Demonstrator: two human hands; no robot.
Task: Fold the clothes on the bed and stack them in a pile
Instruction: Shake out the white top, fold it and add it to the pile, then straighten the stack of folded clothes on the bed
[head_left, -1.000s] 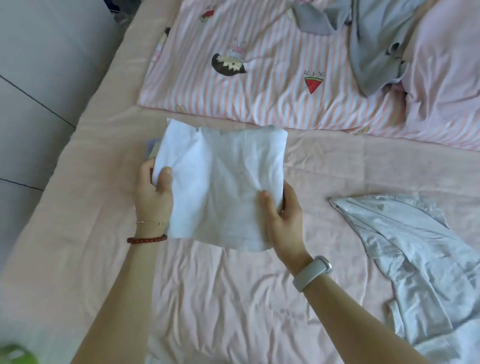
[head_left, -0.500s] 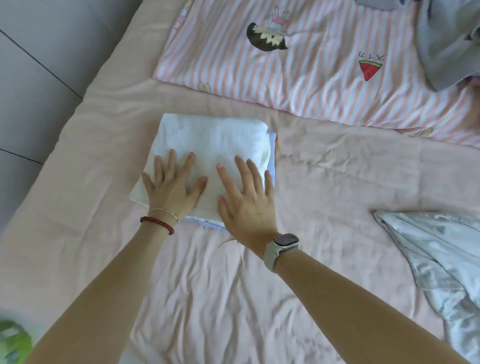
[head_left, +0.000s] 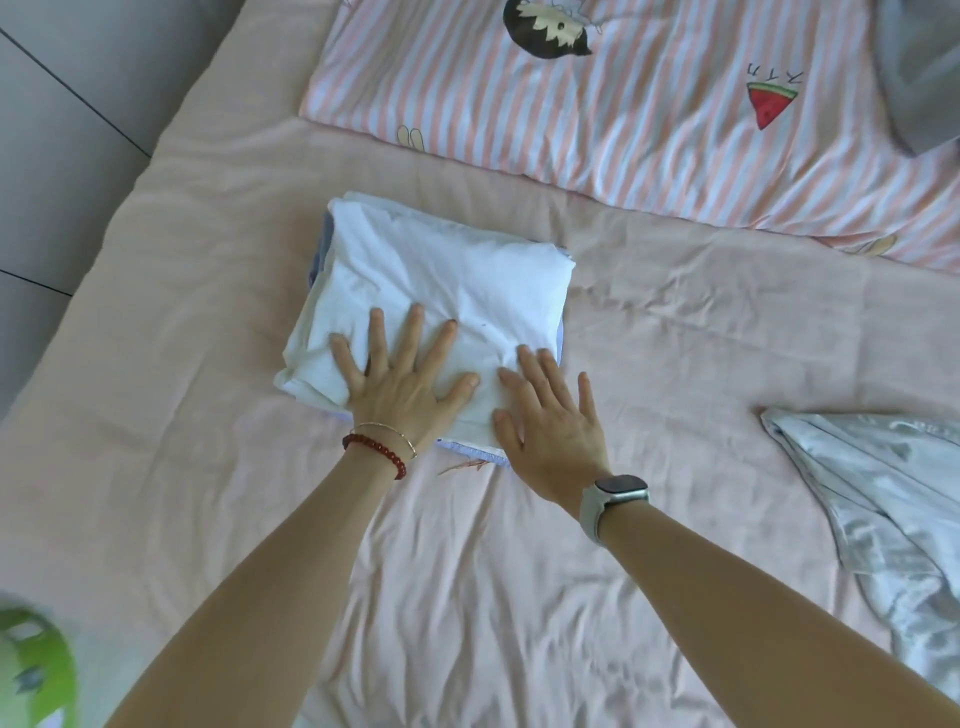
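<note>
now the folded white garment (head_left: 436, 306) sits atop the pile (head_left: 318, 257) below the striped quilt (head_left: 623, 114); a second ago i held it aloft. left hand (head_left: 402, 387) and right hand (head_left: 553, 431) press it, fingers spread flat. grey shirt (head_left: 878, 499) right of the pile comes next.

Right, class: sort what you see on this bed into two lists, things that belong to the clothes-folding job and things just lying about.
Part of the job:
- folded white garment, top of the pile
- left hand and right hand, flat on it
- unfolded pale grey garment
- grey garment, top right edge

Just lying about:
- striped quilt
- pink bed sheet
- green object, blurred
</note>
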